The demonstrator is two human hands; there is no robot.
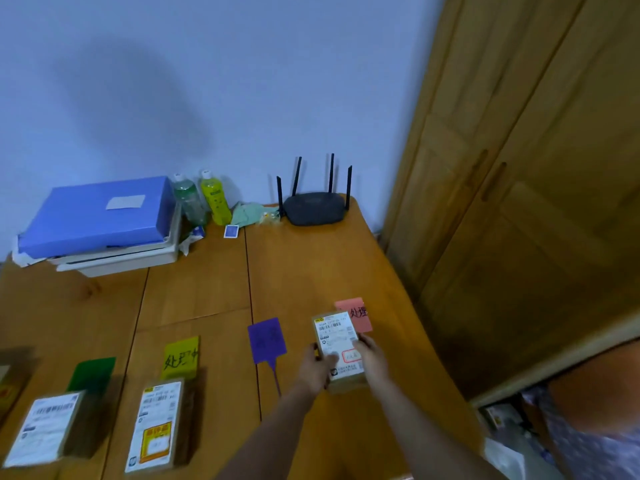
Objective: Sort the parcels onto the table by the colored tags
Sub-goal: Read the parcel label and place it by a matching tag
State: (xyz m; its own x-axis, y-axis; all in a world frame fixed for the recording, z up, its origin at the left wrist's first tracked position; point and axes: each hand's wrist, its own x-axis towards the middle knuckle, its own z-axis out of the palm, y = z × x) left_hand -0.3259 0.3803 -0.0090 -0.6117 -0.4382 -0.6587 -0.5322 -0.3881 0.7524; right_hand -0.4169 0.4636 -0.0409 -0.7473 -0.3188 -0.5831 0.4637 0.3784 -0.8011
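Both my hands hold a small brown parcel (337, 341) with a white shipping label and a red-outlined sticker. My left hand (317, 367) grips its left side and my right hand (372, 362) its right side. The parcel sits just in front of the pink tag (356, 311) and overlaps its near edge. A purple tag (266, 341) lies to the left with nothing in front of it. A yellow tag (180, 356) has a parcel with an orange sticker (157, 424) in front of it. A green tag (93, 374) has another labelled parcel (45, 427) in front.
On the wooden table (304, 271), at the back, stand a blue folder on white trays (100, 216), two bottles (201, 199), a black router (315, 206) and a small blue card (231, 231). A wooden wardrobe (519, 168) rises at the right. Part of a box (10, 382) shows at the far left.
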